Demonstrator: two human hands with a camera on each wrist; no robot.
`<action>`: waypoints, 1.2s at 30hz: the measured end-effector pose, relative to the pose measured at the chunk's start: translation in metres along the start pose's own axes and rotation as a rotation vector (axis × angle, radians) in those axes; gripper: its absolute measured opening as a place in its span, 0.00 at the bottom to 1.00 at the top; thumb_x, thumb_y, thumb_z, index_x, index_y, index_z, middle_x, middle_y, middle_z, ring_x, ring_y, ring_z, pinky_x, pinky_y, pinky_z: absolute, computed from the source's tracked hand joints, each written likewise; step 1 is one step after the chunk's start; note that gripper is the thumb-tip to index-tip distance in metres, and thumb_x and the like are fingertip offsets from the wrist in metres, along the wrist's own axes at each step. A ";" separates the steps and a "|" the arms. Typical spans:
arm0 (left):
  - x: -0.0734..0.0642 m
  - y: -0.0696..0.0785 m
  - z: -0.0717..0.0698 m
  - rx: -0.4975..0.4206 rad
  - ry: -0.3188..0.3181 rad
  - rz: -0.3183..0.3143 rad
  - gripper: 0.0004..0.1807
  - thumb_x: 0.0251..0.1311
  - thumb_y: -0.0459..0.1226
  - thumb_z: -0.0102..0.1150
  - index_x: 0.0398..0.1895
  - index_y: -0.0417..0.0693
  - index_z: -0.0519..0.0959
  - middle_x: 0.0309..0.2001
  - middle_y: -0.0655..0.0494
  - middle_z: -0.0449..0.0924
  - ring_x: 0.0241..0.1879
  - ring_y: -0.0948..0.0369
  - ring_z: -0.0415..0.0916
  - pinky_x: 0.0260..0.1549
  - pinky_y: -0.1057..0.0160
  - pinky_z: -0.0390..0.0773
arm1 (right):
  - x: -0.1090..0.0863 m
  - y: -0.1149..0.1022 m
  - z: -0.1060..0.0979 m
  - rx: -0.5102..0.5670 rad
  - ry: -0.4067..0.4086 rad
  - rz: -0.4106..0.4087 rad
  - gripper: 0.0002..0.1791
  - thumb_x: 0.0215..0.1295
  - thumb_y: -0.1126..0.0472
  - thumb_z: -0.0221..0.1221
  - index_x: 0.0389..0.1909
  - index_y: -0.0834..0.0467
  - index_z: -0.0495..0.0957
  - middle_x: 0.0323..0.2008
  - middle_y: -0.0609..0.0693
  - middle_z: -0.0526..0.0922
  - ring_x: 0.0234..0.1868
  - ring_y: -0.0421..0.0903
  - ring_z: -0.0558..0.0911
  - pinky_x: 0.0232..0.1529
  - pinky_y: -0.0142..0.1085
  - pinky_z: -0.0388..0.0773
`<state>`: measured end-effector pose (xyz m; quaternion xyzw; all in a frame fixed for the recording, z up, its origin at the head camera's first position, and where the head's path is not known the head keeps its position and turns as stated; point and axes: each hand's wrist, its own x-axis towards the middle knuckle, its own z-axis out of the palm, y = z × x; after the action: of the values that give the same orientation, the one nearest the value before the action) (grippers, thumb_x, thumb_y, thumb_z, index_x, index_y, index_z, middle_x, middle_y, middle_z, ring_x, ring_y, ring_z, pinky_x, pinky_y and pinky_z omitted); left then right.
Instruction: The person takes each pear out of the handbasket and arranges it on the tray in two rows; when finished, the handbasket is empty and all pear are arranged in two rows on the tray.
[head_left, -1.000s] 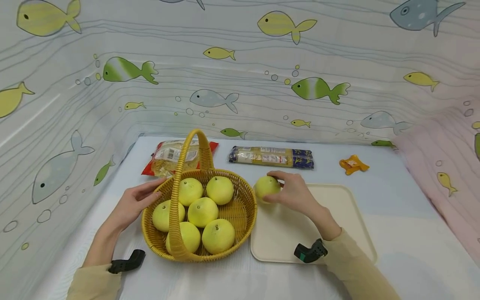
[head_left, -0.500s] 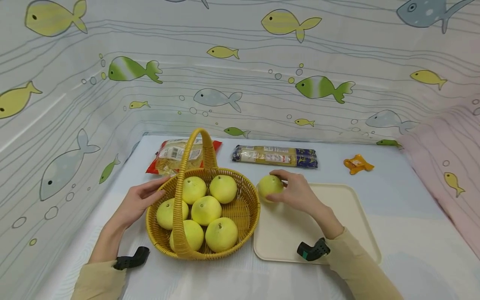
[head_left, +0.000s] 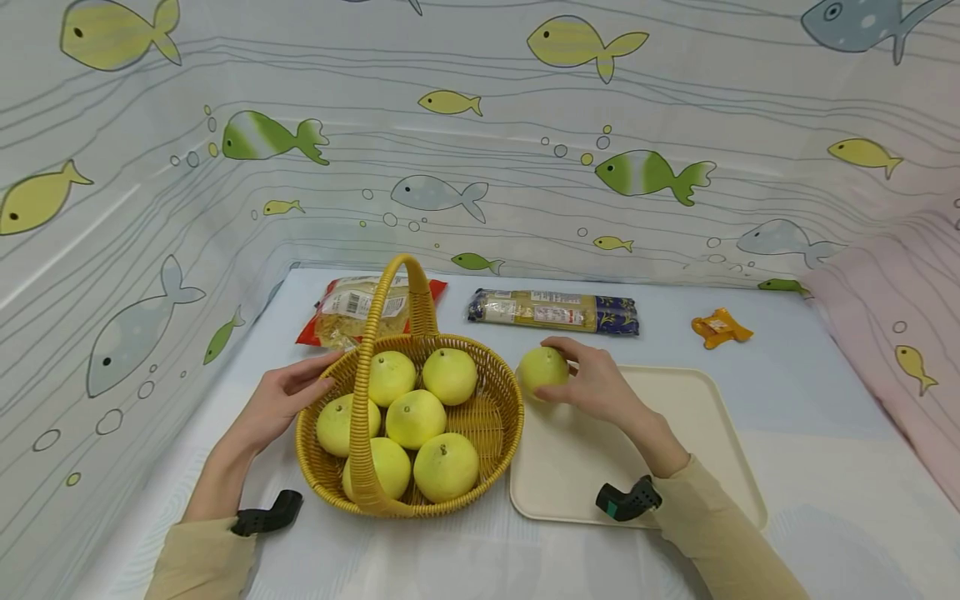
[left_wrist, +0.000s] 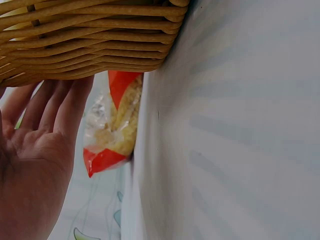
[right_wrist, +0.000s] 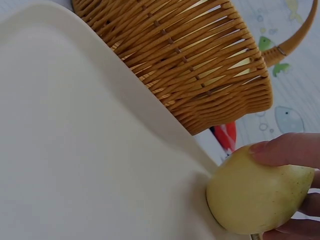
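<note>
A yellow wicker basket with a tall arched handle holds several round, pale yellow pears. My left hand is at its left side. In the left wrist view, the straight fingers of that hand lie against the woven wall, with the palm showing. With thumb and fingers, my right hand grips one pear at the back left corner of a cream tray. The right wrist view shows this pear low over the tray's rim, with my thumb on its upper side and the other fingers partly hidden behind it.
A red-edged clear bag of yellowish food lies behind the basket. Two long noodle packs are along the back, with a small orange packet to their right. A fish-printed cloth walls the table's back and sides.
The head view has shifted slightly, so everything appears a little farther right. Both hands, the basket and the gripped pear keep their places relative to one another.
</note>
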<state>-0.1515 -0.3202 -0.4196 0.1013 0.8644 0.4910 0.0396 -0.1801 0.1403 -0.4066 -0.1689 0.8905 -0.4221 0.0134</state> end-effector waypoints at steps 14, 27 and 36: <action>-0.001 -0.001 0.000 -0.002 -0.004 -0.001 0.27 0.74 0.45 0.53 0.73 0.52 0.69 0.71 0.47 0.69 0.57 0.81 0.71 0.51 0.78 0.73 | 0.001 0.003 0.000 0.039 -0.036 0.020 0.39 0.50 0.58 0.76 0.65 0.60 0.74 0.61 0.61 0.78 0.61 0.61 0.79 0.59 0.53 0.77; 0.000 0.000 0.000 -0.025 -0.013 0.008 0.27 0.74 0.44 0.54 0.73 0.50 0.68 0.71 0.48 0.69 0.57 0.80 0.71 0.51 0.78 0.73 | 0.000 0.002 -0.001 0.047 -0.050 0.036 0.40 0.53 0.57 0.75 0.67 0.60 0.72 0.62 0.63 0.77 0.60 0.63 0.78 0.58 0.54 0.77; 0.000 0.000 -0.001 -0.029 -0.012 0.012 0.27 0.74 0.43 0.54 0.73 0.49 0.68 0.71 0.50 0.69 0.57 0.80 0.71 0.51 0.78 0.73 | 0.000 0.003 0.001 0.041 -0.047 0.035 0.40 0.53 0.56 0.75 0.67 0.58 0.71 0.61 0.63 0.78 0.60 0.63 0.79 0.57 0.54 0.78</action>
<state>-0.1513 -0.3210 -0.4188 0.1089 0.8561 0.5033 0.0431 -0.1812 0.1417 -0.4096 -0.1630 0.8840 -0.4359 0.0449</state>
